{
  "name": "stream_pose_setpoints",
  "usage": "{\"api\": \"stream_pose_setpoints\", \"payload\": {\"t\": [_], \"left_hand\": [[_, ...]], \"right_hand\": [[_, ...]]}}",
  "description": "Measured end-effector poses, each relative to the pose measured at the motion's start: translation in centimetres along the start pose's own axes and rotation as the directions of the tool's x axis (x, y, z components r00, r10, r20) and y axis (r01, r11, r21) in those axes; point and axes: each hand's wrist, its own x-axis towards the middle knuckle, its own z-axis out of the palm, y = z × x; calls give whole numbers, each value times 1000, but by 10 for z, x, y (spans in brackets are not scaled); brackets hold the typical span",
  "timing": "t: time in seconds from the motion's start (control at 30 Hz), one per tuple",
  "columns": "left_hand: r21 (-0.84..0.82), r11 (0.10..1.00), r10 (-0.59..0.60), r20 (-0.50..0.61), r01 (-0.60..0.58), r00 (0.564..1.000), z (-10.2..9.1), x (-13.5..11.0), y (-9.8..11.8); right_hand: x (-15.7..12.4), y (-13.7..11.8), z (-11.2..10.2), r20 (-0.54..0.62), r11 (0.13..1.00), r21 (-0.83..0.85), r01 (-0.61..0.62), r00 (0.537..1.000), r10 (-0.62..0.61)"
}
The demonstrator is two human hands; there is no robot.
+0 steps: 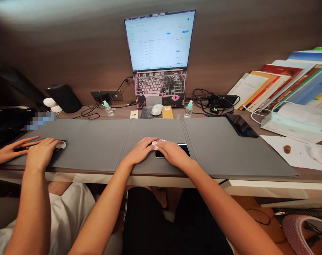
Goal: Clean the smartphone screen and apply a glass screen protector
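Note:
A dark-screened phone (186,150) lies flat on the grey desk mat (153,166) in front of me. My left hand (140,150) rests at the phone's left end, its fingers closed around that edge. My right hand (174,152) reaches over the phone from the right, with fingers closed on a crumpled white tissue (155,144) against the screen's left part. Both hands' fingertips nearly meet at the tissue, and the left fingertips are partly hidden there.
Behind the mat stand a laptop (158,42), a mouse (157,109) and two small spray bottles (188,110) (108,109). Another phone (242,125) and books (277,81) are at right. At left, another person's hands (41,150) hold a tissue over a phone.

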Motion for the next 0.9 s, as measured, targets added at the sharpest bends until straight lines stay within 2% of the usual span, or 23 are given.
{"api": "stream_pose_setpoints", "payload": {"t": [0.2, 0.3, 0.47, 0.6, 0.7, 0.8, 0.9], "left_hand": [[112, 990, 84, 46, -88, 995, -4, -5, 6], [151, 984, 82, 56, -89, 995, -4, -7, 9], [201, 973, 95, 85, -110, 992, -3, -7, 8], [203, 972, 103, 83, -118, 991, -2, -8, 8], [190, 972, 119, 92, -135, 989, -5, -6, 11], [221, 955, 167, 147, -197, 975, -12, 3, 15], [285, 920, 214, 210, -269, 954, -21, 21, 17]], "right_hand": [[-53, 31, -17, -60, 987, -56, -152, 987, 149], [-79, 42, -26, -106, 975, -99, -200, 976, 190], [-102, 31, -21, -164, 958, -211, -193, 973, 160], [-111, 20, -13, -213, 954, -231, -189, 967, 140], [-112, 27, -15, -206, 969, -207, -137, 974, 94], [-104, 41, -22, -159, 978, -196, -65, 987, 34], [-89, 55, -32, -76, 982, -189, 13, 997, -28]]}}
